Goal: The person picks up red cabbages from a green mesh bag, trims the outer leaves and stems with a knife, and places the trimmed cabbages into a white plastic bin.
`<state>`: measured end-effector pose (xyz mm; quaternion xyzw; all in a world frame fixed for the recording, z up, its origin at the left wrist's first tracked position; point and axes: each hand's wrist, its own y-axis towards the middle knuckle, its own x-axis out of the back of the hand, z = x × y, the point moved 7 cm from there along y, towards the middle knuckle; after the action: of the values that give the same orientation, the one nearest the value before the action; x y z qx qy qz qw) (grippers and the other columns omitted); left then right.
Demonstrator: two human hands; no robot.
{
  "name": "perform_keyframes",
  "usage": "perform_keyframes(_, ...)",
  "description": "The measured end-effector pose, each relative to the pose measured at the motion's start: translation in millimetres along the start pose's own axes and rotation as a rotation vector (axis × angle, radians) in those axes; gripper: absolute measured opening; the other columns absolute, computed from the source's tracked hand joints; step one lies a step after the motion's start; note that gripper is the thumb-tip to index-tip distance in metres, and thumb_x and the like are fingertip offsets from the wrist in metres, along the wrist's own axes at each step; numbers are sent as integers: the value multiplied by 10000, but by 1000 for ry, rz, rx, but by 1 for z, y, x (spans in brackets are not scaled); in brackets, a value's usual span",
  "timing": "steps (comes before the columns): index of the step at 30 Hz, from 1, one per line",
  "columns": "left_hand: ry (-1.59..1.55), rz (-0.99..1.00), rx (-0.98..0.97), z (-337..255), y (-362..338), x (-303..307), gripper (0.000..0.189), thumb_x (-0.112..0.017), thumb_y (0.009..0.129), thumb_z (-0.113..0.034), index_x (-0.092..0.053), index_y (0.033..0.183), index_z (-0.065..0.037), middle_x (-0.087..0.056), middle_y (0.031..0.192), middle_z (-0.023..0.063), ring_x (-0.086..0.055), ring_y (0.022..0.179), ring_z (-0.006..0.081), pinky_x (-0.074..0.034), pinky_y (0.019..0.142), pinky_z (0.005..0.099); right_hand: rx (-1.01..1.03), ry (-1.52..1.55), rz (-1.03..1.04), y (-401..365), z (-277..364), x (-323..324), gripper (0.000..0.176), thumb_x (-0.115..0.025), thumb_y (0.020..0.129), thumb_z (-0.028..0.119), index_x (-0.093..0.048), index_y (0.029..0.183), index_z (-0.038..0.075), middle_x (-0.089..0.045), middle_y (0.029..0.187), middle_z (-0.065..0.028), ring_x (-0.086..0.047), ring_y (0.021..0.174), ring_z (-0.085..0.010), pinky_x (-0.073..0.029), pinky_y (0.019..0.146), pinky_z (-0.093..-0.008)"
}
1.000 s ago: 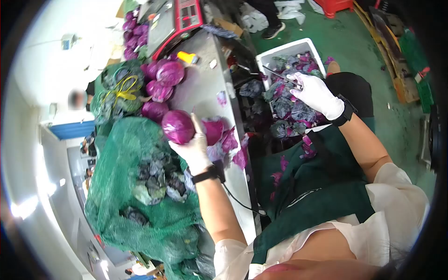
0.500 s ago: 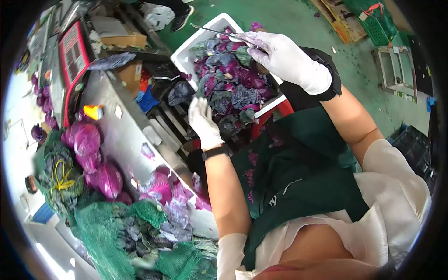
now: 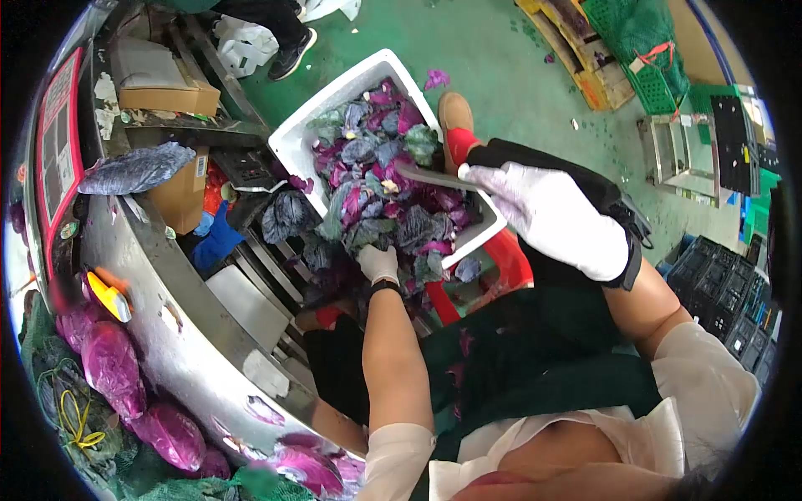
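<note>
A white bin (image 3: 290,136) holds a heap of purple and grey-green cabbage leaves (image 3: 393,159). At its near side, my gloved left hand (image 3: 378,264) reaches down into the leaves, its fingers curled on some of them and the tips partly hidden. My gloved right hand (image 3: 551,213) grips a knife (image 3: 441,179) by the handle at the bin's right side. The blade points left over the heap. A thumb lies along the top of the handle.
A metal table (image 3: 184,309) on the left carries wrapped purple cabbages (image 3: 113,367), a yellow-and-orange tool (image 3: 109,296) and a red-framed scale (image 3: 58,159). A red stool (image 3: 505,267) stands beneath the bin. Another person's shoe (image 3: 292,54) is beyond; black crates (image 3: 710,284) sit at right.
My left hand has gone down into the leaves. My right hand has moved lower and to the right with the knife, and the view has shifted.
</note>
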<state>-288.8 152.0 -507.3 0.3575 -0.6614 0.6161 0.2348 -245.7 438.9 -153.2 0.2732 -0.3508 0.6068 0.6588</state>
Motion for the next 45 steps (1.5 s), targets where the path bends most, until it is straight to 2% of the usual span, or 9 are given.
perform_keyframes(10,280,-7,-214,-10,1,-63,544,-671,768,-554,-768,983,-64,-714,1089,190,-672,1063,322,-512,915,443,142,-51,104,5,27,-24,410,-591,870,61,-610,1278,95,-588,751,-115,-619,671,-310,-503,605,-405)
perform_keyframes(13,85,342,2,-31,-37,-25,545,-799,684,-440,-719,1041,-36,-706,1111,182,-678,1020,369,-541,871,441,124,-9,76,5,23,-25,417,-598,881,59,-605,1296,97,-624,815,-132,-639,732,-337,-522,655,-413)
perform_keyframes(15,-334,-3,137,-38,-71,17,660,-796,679,-482,-694,1091,23,-681,1145,245,-657,1061,399,-525,909,442,100,135,9,5,25,-20,442,-607,901,70,-583,1338,124,-667,958,-169,-660,858,-373,-541,740,-416)
perform_keyframes(22,-1419,-51,-447,-116,-227,200,376,-765,816,-64,-646,1167,1,-689,1075,75,-645,949,186,-509,901,337,-57,400,-120,-22,28,41,454,-624,920,149,-553,1361,73,-671,1137,-186,-669,1013,-306,-517,871,-365)
perform_keyframes(29,-704,-1105,-116,3,-450,348,805,-779,856,-265,-371,1462,72,-521,1408,191,-563,1188,255,-431,1050,378,195,572,-144,-110,128,148,531,-558,902,11,-519,1420,120,-677,1006,-82,-565,796,-87,-480,730,-254)
perform_keyframes(36,-434,-1074,50,166,-484,289,725,-724,903,-313,-374,1426,46,-414,1468,211,-435,1312,271,-313,1140,407,962,-201,-201,-240,300,159,370,-628,873,211,-652,1205,47,-636,721,-96,-568,544,-193,-480,490,-327)
perform_keyframes(37,-221,-1031,110,186,-487,283,657,-707,923,-293,-401,1402,37,-436,1439,206,-448,1287,261,-334,1123,393,338,90,13,-250,305,148,325,-645,836,248,-672,1036,-7,-605,665,-95,-538,503,-187,-464,444,-343)
perform_keyframes(39,-789,-956,1,181,-508,278,565,-733,866,-209,-443,1324,-49,-481,1408,167,-481,1245,281,-292,1130,467,1005,160,-71,-294,343,142,318,-646,832,252,-674,1023,-1,-613,696,-100,-549,545,-195,-471,484,-347)
perform_keyframes(45,-693,-779,-24,169,-511,276,547,-673,912,-216,-452,1402,-116,-477,1409,193,-468,1273,298,-335,1101,402,1335,239,-142,-343,382,86,297,-652,819,264,-681,983,18,-637,788,-116,-581,669,-218,-490,603,-358)
